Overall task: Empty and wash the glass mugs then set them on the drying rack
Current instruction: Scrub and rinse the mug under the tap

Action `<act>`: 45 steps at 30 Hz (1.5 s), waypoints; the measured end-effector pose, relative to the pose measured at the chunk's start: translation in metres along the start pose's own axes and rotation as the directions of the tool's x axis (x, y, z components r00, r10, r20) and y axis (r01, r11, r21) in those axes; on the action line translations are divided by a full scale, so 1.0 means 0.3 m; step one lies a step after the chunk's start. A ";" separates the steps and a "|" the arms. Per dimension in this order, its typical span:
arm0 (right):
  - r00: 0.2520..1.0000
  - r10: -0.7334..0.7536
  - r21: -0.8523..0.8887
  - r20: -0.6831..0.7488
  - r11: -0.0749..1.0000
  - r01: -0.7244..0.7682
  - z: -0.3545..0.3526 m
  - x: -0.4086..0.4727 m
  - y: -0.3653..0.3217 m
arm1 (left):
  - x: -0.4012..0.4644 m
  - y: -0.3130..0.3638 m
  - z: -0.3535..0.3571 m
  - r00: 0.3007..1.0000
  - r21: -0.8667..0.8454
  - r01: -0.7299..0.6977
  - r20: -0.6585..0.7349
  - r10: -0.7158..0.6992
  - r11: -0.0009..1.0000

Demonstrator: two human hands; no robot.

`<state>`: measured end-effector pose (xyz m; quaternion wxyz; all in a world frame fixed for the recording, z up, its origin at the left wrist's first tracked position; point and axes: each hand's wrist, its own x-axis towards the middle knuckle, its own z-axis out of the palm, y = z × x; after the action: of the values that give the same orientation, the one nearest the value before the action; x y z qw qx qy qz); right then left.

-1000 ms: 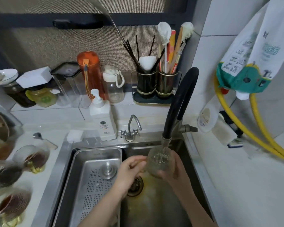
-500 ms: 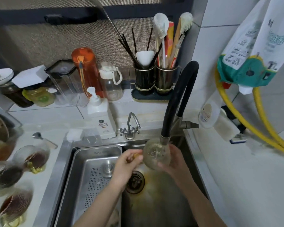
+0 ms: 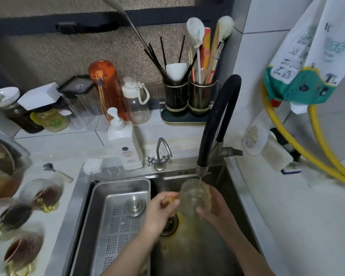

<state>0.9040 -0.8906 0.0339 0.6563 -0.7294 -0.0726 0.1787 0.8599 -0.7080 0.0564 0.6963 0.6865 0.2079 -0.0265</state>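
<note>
Now over the sink [image 3: 235, 188], at the right basin: glass mug [image 3: 194, 198] held on its side under the spout of the black faucet [image 3: 217, 120], a thin stream of water landing on its upper wall. Right hand [image 3: 215, 208] wrapped around the mug's right side, fingers curled against the glass. Left hand [image 3: 161, 210] at the mug's left end, fingers curled there around something yellowish, probably the handle; blurred, so hard to say more. Directly below the mug, the round drain [image 3: 170, 226] on the yellow-stained basin floor.

To the left in the same sink, a perforated steel tray [image 3: 118, 222] with a metal plug resting on it. Further left, on the white counter [image 3: 68, 196], three more glass mugs [image 3: 46, 194] with dark liquid inside, smeared by motion. At the far edge behind the sink, a white pump bottle [image 3: 126, 144] beside a small chrome tap [image 3: 160, 154]. On the far ledge, an orange bottle [image 3: 108, 88], a clear bottle with a white cap, and two dark utensil holders [image 3: 189, 96] full of chopsticks and brushes. Along the right wall, a yellow hose [image 3: 299, 144].
</note>
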 end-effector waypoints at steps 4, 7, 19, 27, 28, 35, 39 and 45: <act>1.000 0.020 -0.009 0.024 1.000 -0.020 0.036 -0.007 0.004 | -0.002 -0.025 -0.036 0.998 -0.010 0.017 -0.061 -0.018 1.000; 0.999 0.022 -0.040 -0.025 0.999 -0.023 0.028 0.015 -0.028 | 0.014 -0.012 -0.008 0.998 -0.031 0.032 -0.056 -0.034 0.999; 0.993 0.092 0.076 -0.069 0.993 -0.087 0.104 0.048 -0.147 | -0.014 0.034 0.025 0.999 -0.045 -0.046 0.006 0.047 0.998; 0.987 -0.136 -0.080 -0.086 0.988 0.129 0.067 -0.019 -0.191 | 0.008 0.045 0.048 0.986 -0.154 0.160 0.063 -0.152 0.975; 0.986 -0.133 -0.093 -0.100 0.988 0.124 0.058 -0.023 -0.186 | 0.012 0.048 0.062 0.983 -0.139 0.178 0.078 -0.168 0.974; 0.967 -0.066 -0.143 -0.246 0.989 0.031 -0.014 -0.045 -0.092 | 0.031 0.090 0.179 0.986 0.062 0.117 0.112 -0.123 0.991; 0.973 0.004 -0.030 -0.231 0.999 -0.012 -0.042 -0.076 -0.095 | 0.097 0.031 0.206 0.995 0.165 0.001 0.096 -0.017 0.986; 0.976 0.083 0.138 -0.203 0.989 -0.055 -0.016 -0.081 -0.119 | 0.032 0.091 0.122 0.980 0.234 -0.182 0.119 0.157 0.955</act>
<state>0.8878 -0.8987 0.0735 0.7003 -0.7014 0.0339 0.1283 0.8868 -0.7394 0.0781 0.6160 0.7798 0.1085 -0.0262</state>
